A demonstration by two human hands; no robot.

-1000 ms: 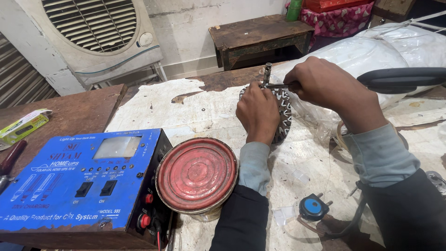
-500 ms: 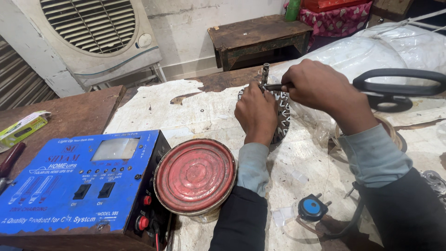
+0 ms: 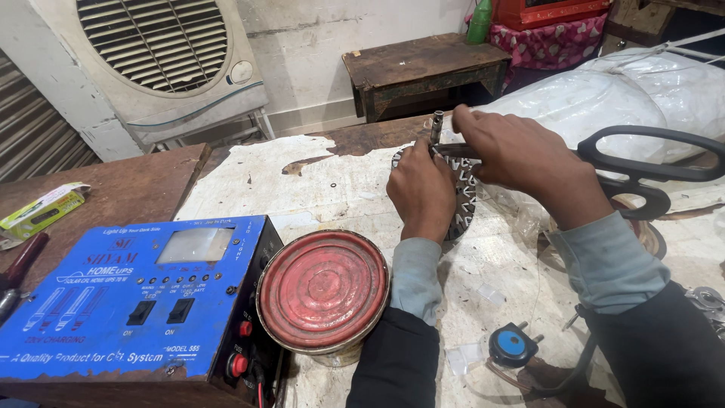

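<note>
Behind the red tin on the desk, the left hand clamps a toothed metal stator on edge while the right hand pinches a tool at its shaft. Any slip could tip the stator or nick fingers.

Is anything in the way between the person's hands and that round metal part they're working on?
Nothing visible. The left hand already grips the round metal part, and the right hand holds a tool against it.
</note>
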